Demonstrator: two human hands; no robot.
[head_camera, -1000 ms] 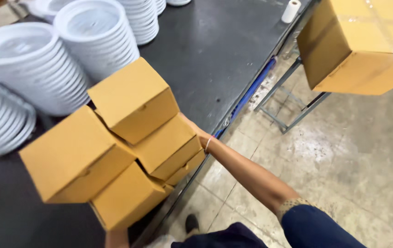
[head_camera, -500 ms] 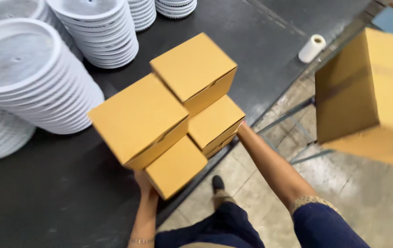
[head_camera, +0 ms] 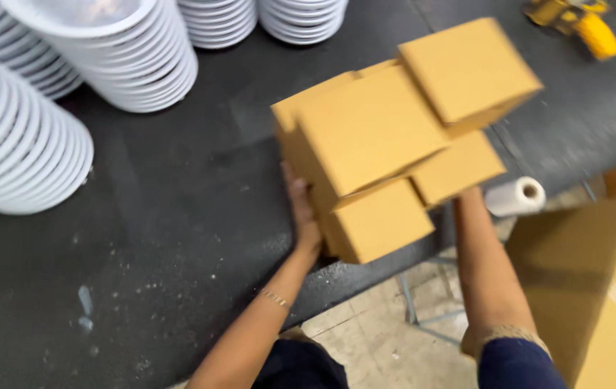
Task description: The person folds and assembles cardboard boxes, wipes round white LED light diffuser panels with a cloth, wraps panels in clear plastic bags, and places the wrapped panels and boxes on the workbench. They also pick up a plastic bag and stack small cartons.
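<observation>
I carry a stack of several small brown cardboard boxes [head_camera: 380,137] just above the dark table [head_camera: 178,216]. My left hand [head_camera: 301,209] presses flat against the stack's left side. My right hand is hidden under the boxes; only its forearm [head_camera: 484,266] shows, rising to the bottom right of the stack. The top box [head_camera: 466,68] sits skewed toward the right.
Tall stacks of white plastic bowls [head_camera: 135,57] stand at the left and back of the table. A white roll [head_camera: 515,196] lies at the table's right edge, a yellow tape dispenser [head_camera: 582,25] at the far right. A large cardboard box [head_camera: 596,288] stands on the floor at right.
The stack of boxes has moved up and right over the table, and my view has swung left. Both hands still hold the stack.
</observation>
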